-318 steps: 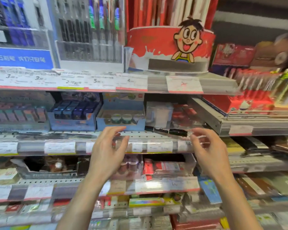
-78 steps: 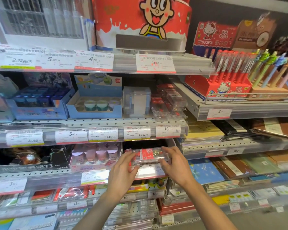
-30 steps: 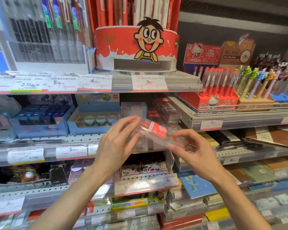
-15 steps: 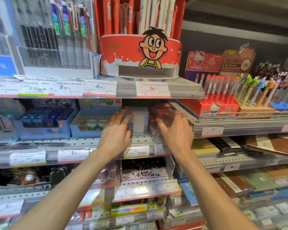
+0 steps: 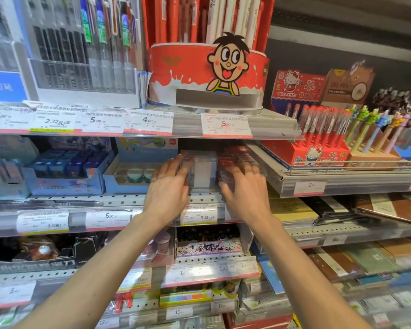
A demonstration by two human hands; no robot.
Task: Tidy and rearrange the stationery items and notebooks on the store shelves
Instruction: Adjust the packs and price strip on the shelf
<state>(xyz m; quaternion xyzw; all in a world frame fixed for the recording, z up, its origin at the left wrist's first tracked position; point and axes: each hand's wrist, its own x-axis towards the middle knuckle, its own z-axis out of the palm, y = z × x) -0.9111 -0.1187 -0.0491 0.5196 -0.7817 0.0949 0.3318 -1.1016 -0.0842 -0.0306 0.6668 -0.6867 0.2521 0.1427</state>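
Note:
Both hands reach into the second shelf (image 5: 119, 201). My left hand (image 5: 169, 186) lies with straight fingers against the left side of a clear plastic box (image 5: 205, 169) with a white insert. My right hand (image 5: 244, 188) rests with spread fingers on a pile of clear packs with red labels (image 5: 234, 157), just right of that box. The pack under my right palm is blurred and mostly hidden.
Left of the box stand a blue tray of small round tubs (image 5: 135, 174) and a blue box of dark items (image 5: 64, 169). Above sits a red cartoon pen display (image 5: 207, 74). Red cartoon-cat pens (image 5: 318, 138) and notebooks (image 5: 292, 210) fill the right shelves.
Both hands lifted a clear red-labelled pack from the lower shelf up to the second shelf. They now rest on the box and the pile there, a little further in than half a second ago.

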